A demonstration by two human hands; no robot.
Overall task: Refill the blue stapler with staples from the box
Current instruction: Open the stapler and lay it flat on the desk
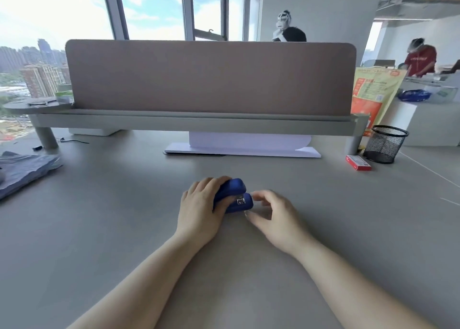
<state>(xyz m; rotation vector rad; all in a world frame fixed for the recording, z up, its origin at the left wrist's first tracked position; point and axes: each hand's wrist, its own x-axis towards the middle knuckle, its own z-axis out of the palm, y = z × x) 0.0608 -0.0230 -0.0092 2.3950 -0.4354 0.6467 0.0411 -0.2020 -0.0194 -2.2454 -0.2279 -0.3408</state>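
Leftmost, a folded grey cloth (23,170) lay at the worktop (112,229) edge. Behind it, a raised shelf (194,123) spanned the worktop and carried a brown divider (209,77). White paper (249,147) lay under the shelf at centre.

At mid-worktop, the left hand (200,210) was wrapped around the rear of the stapler (234,196), fingers curled over its top and clamped on the body. The stapler rested on the worktop, its top arm lifted slightly from the base, with a metal part visible at the front end. The right hand (275,214) sat just beside the stapler's front end, thumb and fingers apart and loosely curved; whether the fingertips touched the stapler could not be told.

Further right, well apart from both hands, the red staple box (358,162) lay flat on the worktop, just beside a black mesh cup (385,144). A yellow and orange bag (373,92) stood behind the cup.
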